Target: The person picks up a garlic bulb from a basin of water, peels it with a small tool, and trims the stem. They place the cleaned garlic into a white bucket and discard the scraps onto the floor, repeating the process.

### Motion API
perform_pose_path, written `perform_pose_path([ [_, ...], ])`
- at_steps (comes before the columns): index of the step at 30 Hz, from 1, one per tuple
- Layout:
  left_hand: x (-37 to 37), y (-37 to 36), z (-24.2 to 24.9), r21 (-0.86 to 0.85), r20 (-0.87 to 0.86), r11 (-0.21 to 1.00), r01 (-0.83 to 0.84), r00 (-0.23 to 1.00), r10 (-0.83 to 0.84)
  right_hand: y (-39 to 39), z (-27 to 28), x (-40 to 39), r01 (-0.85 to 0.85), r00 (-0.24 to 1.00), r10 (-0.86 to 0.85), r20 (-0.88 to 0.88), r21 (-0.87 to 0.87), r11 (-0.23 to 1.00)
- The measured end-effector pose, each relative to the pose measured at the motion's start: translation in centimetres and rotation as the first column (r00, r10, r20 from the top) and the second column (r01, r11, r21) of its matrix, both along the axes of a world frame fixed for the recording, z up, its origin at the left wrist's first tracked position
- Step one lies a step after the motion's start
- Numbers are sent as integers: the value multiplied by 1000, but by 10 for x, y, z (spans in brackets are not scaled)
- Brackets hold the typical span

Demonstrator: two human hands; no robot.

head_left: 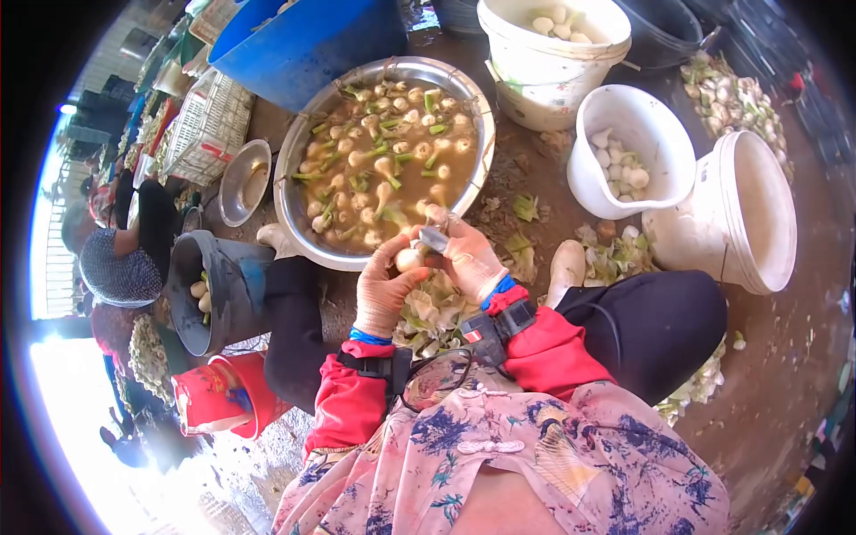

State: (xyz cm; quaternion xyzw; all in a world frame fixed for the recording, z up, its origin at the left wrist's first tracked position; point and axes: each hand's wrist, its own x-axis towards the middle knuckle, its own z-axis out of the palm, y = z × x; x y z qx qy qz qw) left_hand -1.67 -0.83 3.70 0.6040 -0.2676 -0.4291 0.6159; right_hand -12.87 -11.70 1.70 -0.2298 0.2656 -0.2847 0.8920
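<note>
My left hand (385,287) is closed around a pale round bulb (410,259), at the near rim of a wide metal basin (486,134). Beside it, my right hand (471,257) grips a knife with a short, broad grey blade (433,238), its blade close to the bulb's top. Brown water with many bulbs and green stem pieces (388,169) fills the basin. Pale peelings (435,308) lie under my hands. My fingers hide part of the bulb and the knife's handle.
White buckets (631,152) with peeled bulbs stand at the upper right, near a tilted white bucket (758,214). A grey bucket (241,290) and a red one (254,392) are on the left. A blue tub (303,49) stands behind. Another person (120,267) is at far left.
</note>
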Motion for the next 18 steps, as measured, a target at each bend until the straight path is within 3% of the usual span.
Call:
perform_pose_path([
  [1,-1,0,1,-10,-69,998,-67,995,66,1,8,-4,20,997,-28,74,106,994],
  [2,0,-1,0,-13,-63,998,-66,996,65,2,5,-3,21,996,-29,81,104,994],
  [5,-3,-3,-10,-7,192,988,-153,970,151,6,-11,1,-107,984,86,-155,-134,985],
  [6,-3,-4,-11,-7,192,988,-153,970,151,6,-9,1,-107,984,86,-156,-135,985],
  [7,-3,-4,-11,-27,517,993,-116,848,113,7,-6,2,-103,978,67,-199,-177,979],
  [8,-3,-4,-11,-32,781,997,-75,621,72,8,-3,3,-100,970,46,-240,-219,971],
  [10,-6,-4,-12,-57,816,996,-63,572,83,11,-10,9,-49,986,22,-167,-157,986],
  [12,-6,-1,-17,79,902,996,-30,427,-59,15,-11,11,-53,950,-24,-312,-234,971],
  [14,-2,1,-24,122,911,992,-9,397,-108,15,-8,8,-78,922,-30,-386,-261,962],
  [15,-2,-1,-25,95,576,995,-38,817,-24,14,-7,6,-126,912,-29,-410,-346,930],
  [16,-1,-1,-26,86,70,993,-78,995,72,12,-7,4,-176,901,-30,-433,-427,887],
  [17,3,2,-25,20,-379,993,-120,918,118,11,-10,3,-179,902,-26,-432,-428,886],
  [18,7,3,-25,19,-377,992,-126,918,124,10,-13,3,-174,934,2,-358,-450,876],
])
